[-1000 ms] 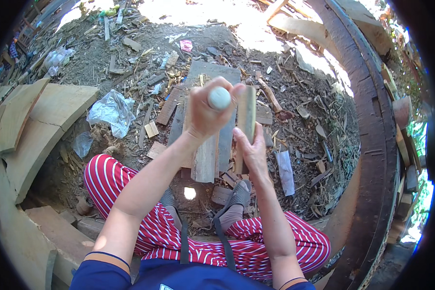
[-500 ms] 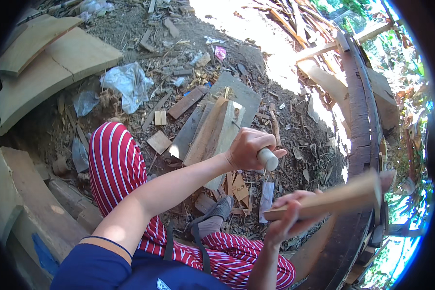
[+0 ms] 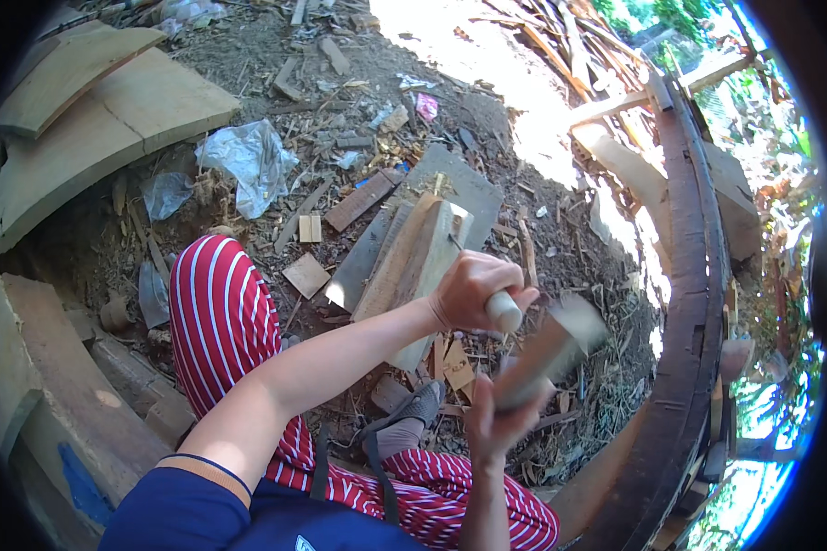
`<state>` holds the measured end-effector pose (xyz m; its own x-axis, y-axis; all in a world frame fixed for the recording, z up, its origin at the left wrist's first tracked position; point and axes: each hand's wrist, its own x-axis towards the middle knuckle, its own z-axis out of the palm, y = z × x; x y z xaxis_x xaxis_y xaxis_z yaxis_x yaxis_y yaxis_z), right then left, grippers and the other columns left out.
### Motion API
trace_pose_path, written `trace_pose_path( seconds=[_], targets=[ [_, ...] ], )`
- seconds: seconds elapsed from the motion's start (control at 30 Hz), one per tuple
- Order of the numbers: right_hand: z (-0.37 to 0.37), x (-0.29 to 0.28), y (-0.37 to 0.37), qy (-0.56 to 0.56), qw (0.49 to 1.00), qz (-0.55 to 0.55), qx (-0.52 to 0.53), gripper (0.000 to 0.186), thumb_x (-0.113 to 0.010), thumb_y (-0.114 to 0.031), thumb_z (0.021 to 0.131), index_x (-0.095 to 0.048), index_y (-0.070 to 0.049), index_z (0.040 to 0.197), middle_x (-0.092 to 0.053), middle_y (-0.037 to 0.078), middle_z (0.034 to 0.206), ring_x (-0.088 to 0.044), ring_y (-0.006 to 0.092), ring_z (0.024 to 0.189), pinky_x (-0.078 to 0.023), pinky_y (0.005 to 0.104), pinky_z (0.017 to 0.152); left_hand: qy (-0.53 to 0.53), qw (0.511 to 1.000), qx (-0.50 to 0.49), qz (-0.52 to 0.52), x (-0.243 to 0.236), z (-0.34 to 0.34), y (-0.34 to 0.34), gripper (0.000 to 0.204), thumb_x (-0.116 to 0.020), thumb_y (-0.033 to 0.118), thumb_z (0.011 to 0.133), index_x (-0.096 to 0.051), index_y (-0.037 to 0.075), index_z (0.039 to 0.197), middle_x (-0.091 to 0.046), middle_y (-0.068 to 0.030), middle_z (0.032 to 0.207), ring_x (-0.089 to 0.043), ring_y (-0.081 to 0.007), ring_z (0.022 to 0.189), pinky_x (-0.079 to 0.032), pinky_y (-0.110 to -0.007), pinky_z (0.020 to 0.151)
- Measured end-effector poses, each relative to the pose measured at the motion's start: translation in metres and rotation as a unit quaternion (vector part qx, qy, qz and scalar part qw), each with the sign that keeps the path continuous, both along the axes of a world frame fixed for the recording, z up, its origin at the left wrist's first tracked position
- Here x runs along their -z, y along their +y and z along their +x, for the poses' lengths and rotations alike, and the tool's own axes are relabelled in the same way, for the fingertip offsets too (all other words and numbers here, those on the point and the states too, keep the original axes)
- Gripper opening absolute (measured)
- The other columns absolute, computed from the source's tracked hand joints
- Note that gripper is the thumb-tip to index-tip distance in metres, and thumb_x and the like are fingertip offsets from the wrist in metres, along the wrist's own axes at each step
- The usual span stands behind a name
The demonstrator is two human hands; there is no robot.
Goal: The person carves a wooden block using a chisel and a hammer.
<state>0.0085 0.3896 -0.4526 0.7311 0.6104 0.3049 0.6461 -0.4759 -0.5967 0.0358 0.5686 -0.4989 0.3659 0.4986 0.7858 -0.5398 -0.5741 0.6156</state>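
Note:
My left hand [image 3: 473, 286] is wrapped around the round wooden handle of a chisel [image 3: 504, 312]. Its thin dark blade reaches the top of a squared timber block [image 3: 418, 280], near the far end, where a small recess shows. The timber lies slanted on a grey board [image 3: 473, 188] on the ground. Below and right of the chisel, my right hand [image 3: 501, 424] grips a thick wooden stick, used like a mallet [image 3: 549, 351]. Motion blurs the stick. Its broad end is just right of the chisel handle's butt, with a small gap showing between them.
Wood scraps [image 3: 306, 275] and chips litter the dirt, along with a clear plastic bag [image 3: 248, 165]. Curved planks [image 3: 147, 101] are stacked at the left. A long dark beam [image 3: 685, 303] curves along the right. My striped knee [image 3: 225, 312] is left of the timber.
My right hand has swung the wooden stick leftward and upward, bringing its broad end close to the chisel's butt. My left hand keeps the chisel at nearly the same spot on the timber.

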Motion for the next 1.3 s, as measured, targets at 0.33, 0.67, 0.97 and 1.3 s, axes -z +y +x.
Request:
trace_pose_path(
  seconds=[0.33, 0.67, 0.97, 1.3],
  targets=[
    [-0.012, 0.028, -0.032, -0.037, 0.988, 0.149, 0.013, 0.050, -0.079, -0.024, 0.077, -0.050, 0.002, 0.109, -0.057, 0.009, 0.086, -0.056, 0.0231, 0.080, -0.046, 0.0338, 0.071, 0.008, 0.997, 0.018, 0.073, 0.009, -0.009, -0.010, 0.026, -0.075, 0.012, 0.071, -0.050, 0.009, 0.064, -0.052, -0.0045, 0.057, -0.056, -0.0240, 0.051, -0.045, -0.033, 0.051],
    [-0.021, 0.036, -0.017, -0.008, 0.993, 0.115, -0.017, 0.050, -0.077, -0.020, 0.078, -0.047, 0.002, 0.112, -0.052, 0.008, 0.094, -0.053, 0.0159, 0.083, -0.045, 0.0299, 0.073, 0.014, 0.990, 0.056, 0.126, 0.022, -0.013, 0.005, 0.022, -0.072, 0.008, 0.072, -0.051, 0.007, 0.067, -0.053, -0.0063, 0.063, -0.056, -0.0251, 0.057, -0.046, -0.035, 0.058],
    [-0.035, 0.040, -0.020, 0.226, 0.935, 0.250, 0.109, 0.040, -0.078, -0.015, 0.081, -0.050, -0.001, 0.106, -0.058, 0.005, 0.085, -0.059, 0.0148, 0.075, -0.049, 0.0291, 0.067, 0.015, 0.989, 0.046, 0.142, 0.028, -0.024, 0.000, 0.022, -0.073, 0.005, 0.072, -0.052, 0.009, 0.066, -0.052, -0.0046, 0.063, -0.055, -0.0236, 0.057, -0.047, -0.035, 0.060],
    [-0.020, 0.060, 0.043, 0.154, 0.983, -0.013, 0.102, 0.055, -0.081, -0.027, 0.073, -0.049, -0.007, 0.113, -0.066, 0.016, 0.098, -0.069, 0.0334, 0.078, -0.054, 0.0427, 0.065, -0.086, 0.969, -0.036, -0.227, -0.045, -0.010, 0.056, 0.028, -0.066, 0.016, 0.094, -0.050, 0.008, 0.071, -0.051, 0.0030, 0.054, -0.052, -0.0053, 0.047, -0.038, -0.020, 0.043]
  ],
)
